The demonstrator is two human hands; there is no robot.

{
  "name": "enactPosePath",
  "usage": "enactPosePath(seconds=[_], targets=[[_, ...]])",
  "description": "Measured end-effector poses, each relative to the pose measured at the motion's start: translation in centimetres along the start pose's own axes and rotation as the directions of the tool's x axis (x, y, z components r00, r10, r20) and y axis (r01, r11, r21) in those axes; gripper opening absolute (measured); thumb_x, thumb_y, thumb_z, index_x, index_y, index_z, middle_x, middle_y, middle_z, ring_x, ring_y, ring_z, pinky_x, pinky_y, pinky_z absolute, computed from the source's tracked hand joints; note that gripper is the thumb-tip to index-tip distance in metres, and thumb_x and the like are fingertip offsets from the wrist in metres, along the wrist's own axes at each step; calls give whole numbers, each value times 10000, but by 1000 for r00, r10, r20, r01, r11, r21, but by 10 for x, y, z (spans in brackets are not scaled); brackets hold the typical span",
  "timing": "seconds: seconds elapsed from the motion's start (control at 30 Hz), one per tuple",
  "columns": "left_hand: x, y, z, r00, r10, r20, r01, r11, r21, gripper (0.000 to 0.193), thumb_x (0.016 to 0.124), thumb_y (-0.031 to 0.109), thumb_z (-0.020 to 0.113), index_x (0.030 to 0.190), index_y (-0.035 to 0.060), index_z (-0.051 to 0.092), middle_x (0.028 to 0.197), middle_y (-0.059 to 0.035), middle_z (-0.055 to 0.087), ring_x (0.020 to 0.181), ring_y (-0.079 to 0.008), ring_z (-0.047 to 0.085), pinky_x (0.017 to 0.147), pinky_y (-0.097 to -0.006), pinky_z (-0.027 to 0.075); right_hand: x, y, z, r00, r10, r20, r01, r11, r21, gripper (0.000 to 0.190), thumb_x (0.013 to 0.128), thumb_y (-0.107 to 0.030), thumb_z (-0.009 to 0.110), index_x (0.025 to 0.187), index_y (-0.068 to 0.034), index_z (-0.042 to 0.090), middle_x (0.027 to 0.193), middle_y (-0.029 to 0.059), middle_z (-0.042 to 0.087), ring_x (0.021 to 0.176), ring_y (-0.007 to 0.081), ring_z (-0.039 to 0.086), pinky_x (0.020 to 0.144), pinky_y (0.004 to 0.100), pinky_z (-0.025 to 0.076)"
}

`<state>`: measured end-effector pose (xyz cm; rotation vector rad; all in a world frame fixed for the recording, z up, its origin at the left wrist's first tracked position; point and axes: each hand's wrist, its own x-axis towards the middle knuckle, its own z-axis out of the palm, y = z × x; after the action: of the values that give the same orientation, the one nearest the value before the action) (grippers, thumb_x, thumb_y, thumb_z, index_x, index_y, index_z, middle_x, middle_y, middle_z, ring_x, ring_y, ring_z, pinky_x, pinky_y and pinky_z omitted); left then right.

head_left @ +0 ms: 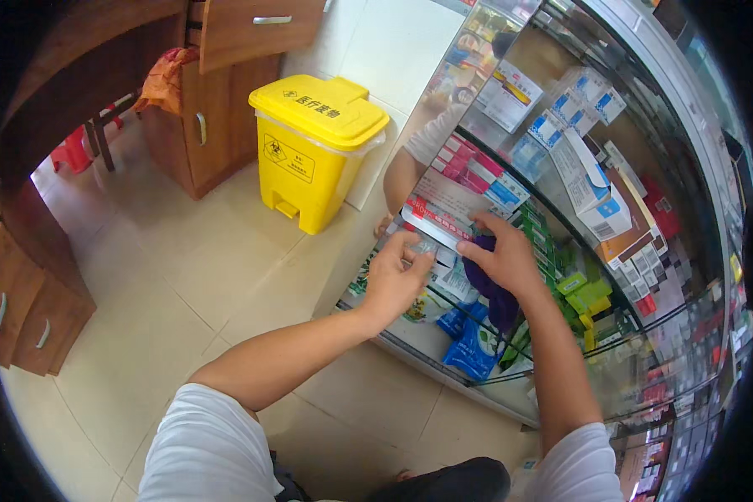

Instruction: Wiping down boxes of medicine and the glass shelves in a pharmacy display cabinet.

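Observation:
Both of my hands reach into the glass display cabinet in front of me. My left hand (396, 273) is at the near end of a red-and-white cardboard box (436, 223), its fingers curled around something clear that I cannot make out. My right hand (505, 254) has its thumb and fingers on the other end of the same box, whose white edge faces me. A dark purple cloth (492, 288) hangs just under my right hand. Pink boxes (461, 160) lie beyond the red-and-white one, and blue packets (474, 345) rest on the shelf below.
Glass shelves hold white-and-blue cartons (587, 179), green boxes (536, 241) and yellow-green boxes (583, 288). A yellow pedal bin (314, 157) stands left of the cabinet. Wooden drawers (31, 307) and a desk cabinet (219, 125) with an orange cloth (163, 81) are farther left.

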<state>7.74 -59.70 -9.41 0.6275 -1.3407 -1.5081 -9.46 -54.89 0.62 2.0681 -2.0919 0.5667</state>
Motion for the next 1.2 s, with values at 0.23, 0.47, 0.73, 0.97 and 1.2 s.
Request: enactPosePath(seconds=[0.23,0.47,0.73,0.97,1.2], targets=[[-4,10,3,964,-254,79,266,930,-253,474,865,166,607,1255,-19,412,757,-47,568,581,-92,561,482,-228,474,12,-19,-4,981,68,183,-38,986,-164,548,706,-427,706,1135,-99,610,1012,155,652,959,322,620,816,401,484],[9,5,-8,990,64,125,-119,859,498,532,824,197,575,1308,73,392,738,-170,645,690,-338,636,672,-447,496,23,-22,0,973,43,226,32,947,-321,456,713,-416,698,1092,-168,648,914,122,668,838,324,635,721,411,499],[13,19,-14,979,83,184,-176,799,575,408,825,217,579,1186,75,450,748,-175,649,733,-394,622,701,-495,487,32,-27,-3,971,37,236,46,941,-336,341,711,-375,697,983,-169,698,881,102,672,808,301,638,696,398,501],[11,13,-12,963,190,193,-269,750,604,593,811,171,612,1324,35,349,707,-174,645,645,-360,629,608,-456,494,32,-30,8,976,-83,203,172,866,-470,194,738,-277,654,844,-116,674,809,103,656,753,287,640,642,423,501],[14,8,-16,938,267,220,-346,712,611,595,817,159,597,1330,14,333,691,-190,633,641,-386,616,617,-481,490,22,-27,8,960,-148,238,240,871,-428,162,778,-248,608,841,-112,667,843,110,653,749,285,644,645,426,512]])
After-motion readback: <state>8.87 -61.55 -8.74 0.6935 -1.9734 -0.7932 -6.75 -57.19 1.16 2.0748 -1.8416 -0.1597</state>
